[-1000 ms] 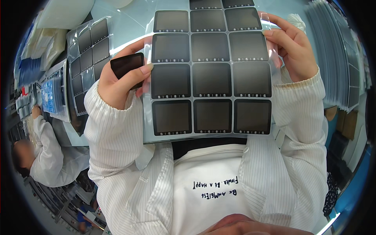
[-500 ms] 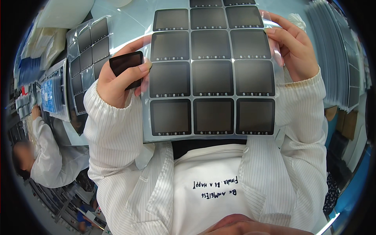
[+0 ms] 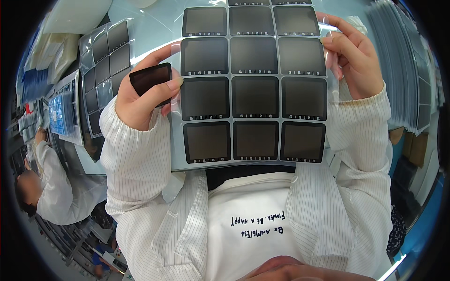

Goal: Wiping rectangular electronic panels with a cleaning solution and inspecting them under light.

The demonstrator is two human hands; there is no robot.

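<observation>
- At chest height: clear sheet (image 3: 253,89) of dark square panels, held at both side edges.
- left hand (image 3: 140,100) pinches a loose dark panel (image 3: 151,80) against the sheet edge.
- right hand (image 3: 354,58) fingers curl on the right edge.
- Risk: thumb slip could drop or smudge the loose panel.

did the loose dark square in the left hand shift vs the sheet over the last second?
Yes, slightly. The loose dark square in the left hand crept up and toward the sheet, which barely moved.

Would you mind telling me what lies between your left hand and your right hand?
In the head view, the clear sheet of dark square panels spans the gap between the left hand and right hand, which grip its opposite edges.
</observation>
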